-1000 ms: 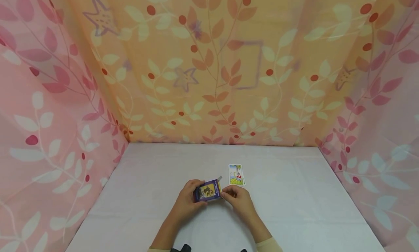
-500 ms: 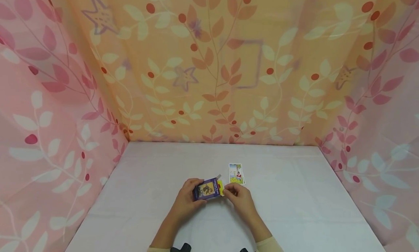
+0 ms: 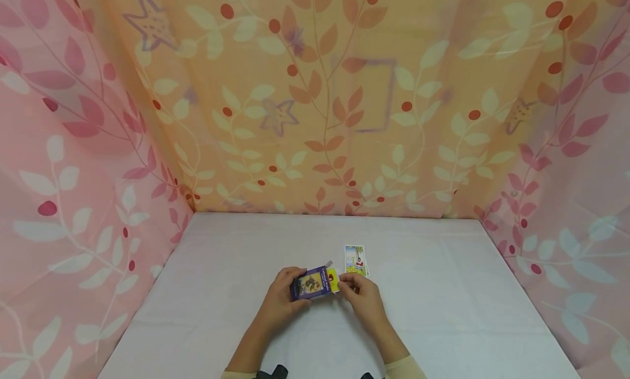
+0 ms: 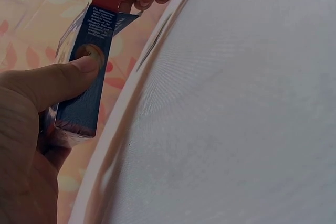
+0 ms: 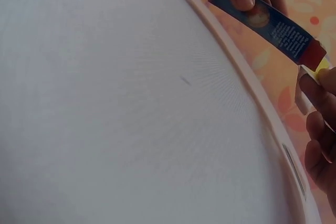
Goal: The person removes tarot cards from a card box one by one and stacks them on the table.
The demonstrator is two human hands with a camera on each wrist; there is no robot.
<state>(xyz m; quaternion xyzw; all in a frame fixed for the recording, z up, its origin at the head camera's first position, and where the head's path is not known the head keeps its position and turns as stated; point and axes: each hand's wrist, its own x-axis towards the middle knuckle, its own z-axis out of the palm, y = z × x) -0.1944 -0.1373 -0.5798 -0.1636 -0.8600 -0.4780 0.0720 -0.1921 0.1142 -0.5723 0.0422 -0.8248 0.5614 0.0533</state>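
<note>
My left hand [image 3: 282, 297] grips a purple-blue tarot card box [image 3: 311, 283] by its left end, above the white table. In the left wrist view, the thumb lies on the narrow side of the box [image 4: 79, 111]. From the box's right end, where a flap stands up, sticks a yellow picture card [image 3: 333, 280]. My right hand [image 3: 363, 297] pinches the outer edge of that card between thumb and fingers. A small stack of picture cards [image 3: 355, 257] lies face up just behind the right hand. A red end flap [image 5: 313, 55] shows in the right wrist view.
A white cloth covers the table [image 3: 443, 297]. Pink and orange leaf-patterned curtains [image 3: 315, 94] close it in at the back and both sides.
The yellow card has slid out to the right from the box's end, drawn by the right hand, which has shifted slightly right. The left hand and box stay nearly still.
</note>
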